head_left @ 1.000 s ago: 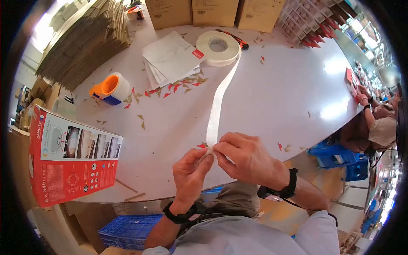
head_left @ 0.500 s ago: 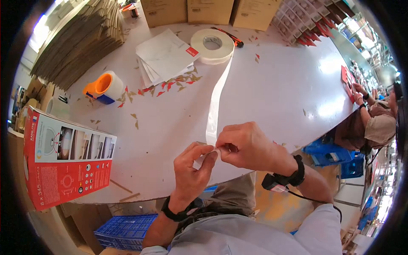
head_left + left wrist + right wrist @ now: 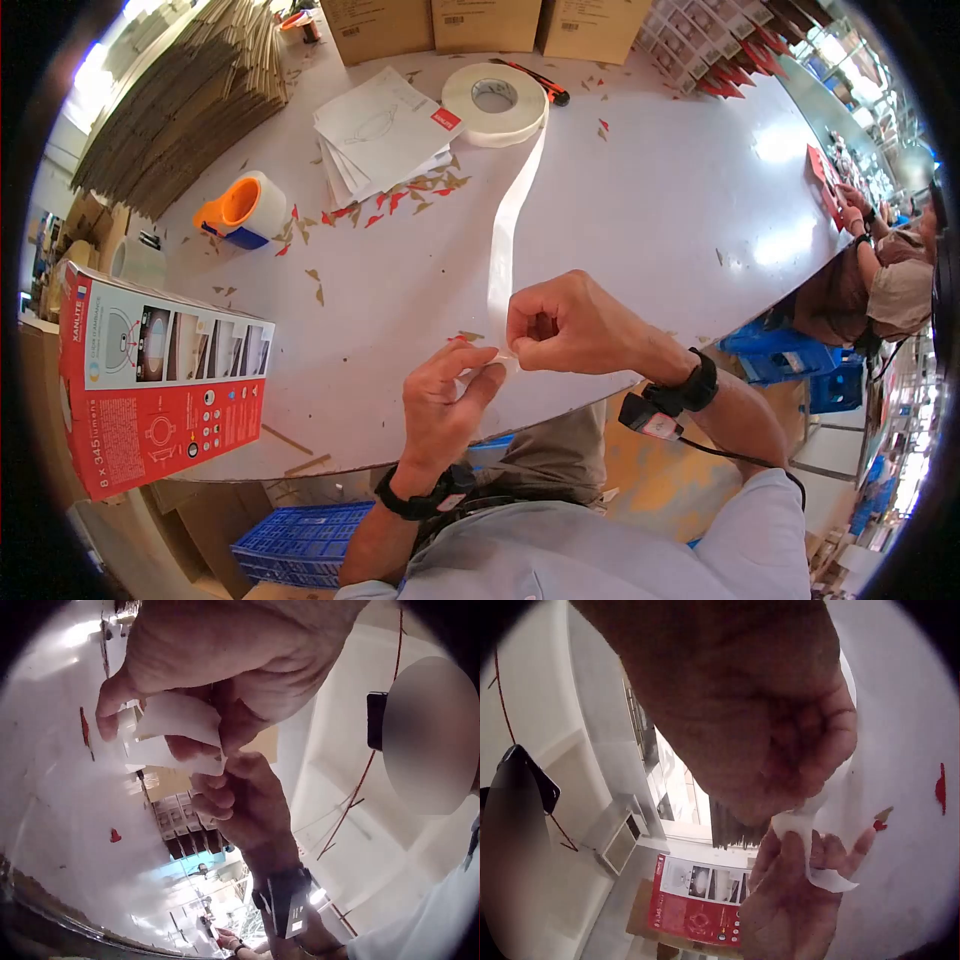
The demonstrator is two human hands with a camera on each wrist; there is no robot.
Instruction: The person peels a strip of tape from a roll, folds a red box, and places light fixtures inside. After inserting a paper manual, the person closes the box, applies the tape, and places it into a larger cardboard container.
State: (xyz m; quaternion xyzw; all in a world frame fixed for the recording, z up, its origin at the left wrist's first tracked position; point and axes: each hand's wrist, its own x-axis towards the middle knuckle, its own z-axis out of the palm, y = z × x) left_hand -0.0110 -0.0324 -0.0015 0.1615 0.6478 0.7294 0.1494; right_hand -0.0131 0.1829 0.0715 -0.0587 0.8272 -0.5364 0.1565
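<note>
A white strip (image 3: 503,230) runs from the tape roll (image 3: 494,104) down the table to both hands. The left hand (image 3: 443,405) pinches its end between thumb and fingers; a curled white piece (image 3: 178,720) shows there in the left wrist view. Close beside it, the right hand (image 3: 573,325) has its fingers curled and pinches the strip near the left fingertips. In the right wrist view the white piece (image 3: 799,825) passes between the two hands, with a loose end (image 3: 834,882) over the left fingers.
Paper sheets (image 3: 385,130), a red-and-black cutter (image 3: 556,95) and an orange tape dispenser (image 3: 240,205) lie on the table. A red-and-white box (image 3: 170,385) stands left; cardboard stacks (image 3: 180,110) and brown boxes (image 3: 487,24) line the back. Another person (image 3: 895,275) is at right.
The right hand has risen slightly and its wrist has shifted right, fingers curled more. The left hand stays near the same place. The head view has shifted a little.
</note>
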